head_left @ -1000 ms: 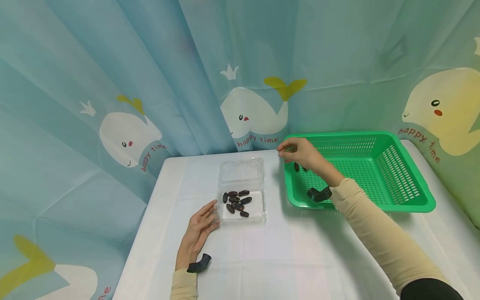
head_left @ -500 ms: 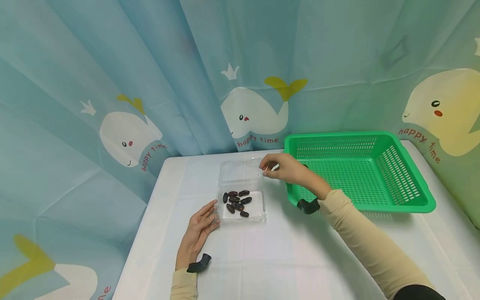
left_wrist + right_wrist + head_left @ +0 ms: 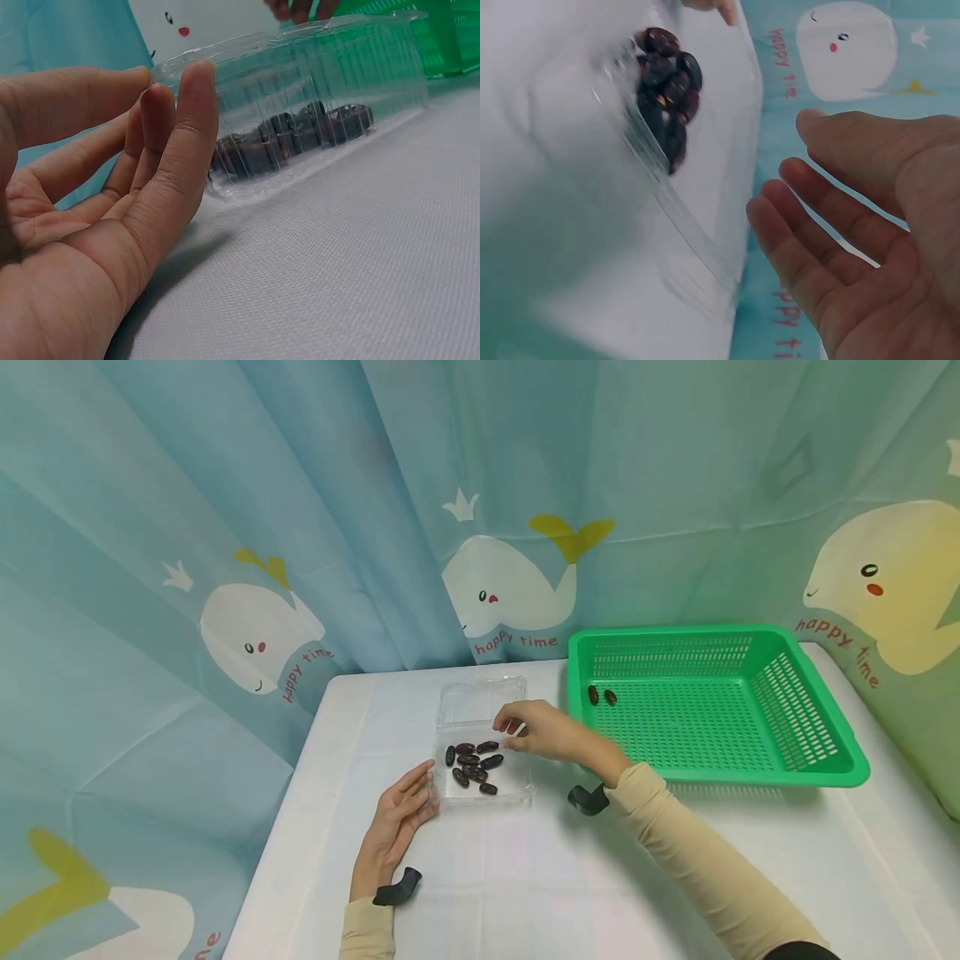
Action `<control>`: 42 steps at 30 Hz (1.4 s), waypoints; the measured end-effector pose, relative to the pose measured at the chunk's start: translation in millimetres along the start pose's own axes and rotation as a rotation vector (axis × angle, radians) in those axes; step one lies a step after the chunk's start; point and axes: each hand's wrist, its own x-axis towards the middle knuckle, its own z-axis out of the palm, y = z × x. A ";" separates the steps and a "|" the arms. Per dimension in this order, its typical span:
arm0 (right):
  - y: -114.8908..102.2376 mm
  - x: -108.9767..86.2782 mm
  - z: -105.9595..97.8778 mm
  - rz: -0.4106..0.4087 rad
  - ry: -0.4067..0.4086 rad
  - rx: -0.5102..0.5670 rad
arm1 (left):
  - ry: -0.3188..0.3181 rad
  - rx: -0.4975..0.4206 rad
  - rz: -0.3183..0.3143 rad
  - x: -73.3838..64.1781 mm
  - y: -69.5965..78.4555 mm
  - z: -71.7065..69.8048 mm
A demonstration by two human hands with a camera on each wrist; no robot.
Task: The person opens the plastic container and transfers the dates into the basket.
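Several dark brown dates [image 3: 470,760] lie in a clear plastic clamshell box [image 3: 517,785], its lid [image 3: 482,702] laid back behind it. My left hand [image 3: 397,818] is at the box's left side, fingertips at its rim; in the left wrist view the thumb [image 3: 180,142] stands in front of the box corner. Over the right side of the box hovers my right hand [image 3: 551,731], its loosely bent fingers [image 3: 780,232] apart from the thumb and holding nothing. Two dates [image 3: 602,696] lie in the left part of the green basket [image 3: 720,774].
The green basket stands right of the box on a white-covered table [image 3: 510,877]. Behind the table hangs a blue-green curtain [image 3: 375,527] printed with whales. A black band piece [image 3: 588,800] sits at the right wrist, and another [image 3: 399,887] at the left.
My right hand has moved left and nearer me, from above the basket's left rim to above the box. Both dates in the basket now show. The left hand has kept its place.
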 end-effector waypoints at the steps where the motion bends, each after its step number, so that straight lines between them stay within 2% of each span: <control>1: 0.0 1.2 3.9 -0.007 -0.007 -0.003 | 0.007 0.000 -0.002 0.1 0.1 0.3; 11: -0.7 12.5 32.8 -0.031 -0.053 -0.045 | 0.027 -0.010 -0.026 0.0 0.9 1.1; 21: -1.2 15.5 57.7 0.023 -0.078 -0.151 | -0.007 -0.012 0.001 0.6 -1.1 -0.6; 30: 0.4 15.1 68.3 0.030 -0.044 -0.236 | -0.012 0.007 -0.001 0.1 1.4 -0.3; 42: 1.2 13.8 73.7 -0.023 0.003 -0.358 | -0.017 0.001 -0.009 0.8 0.6 -1.5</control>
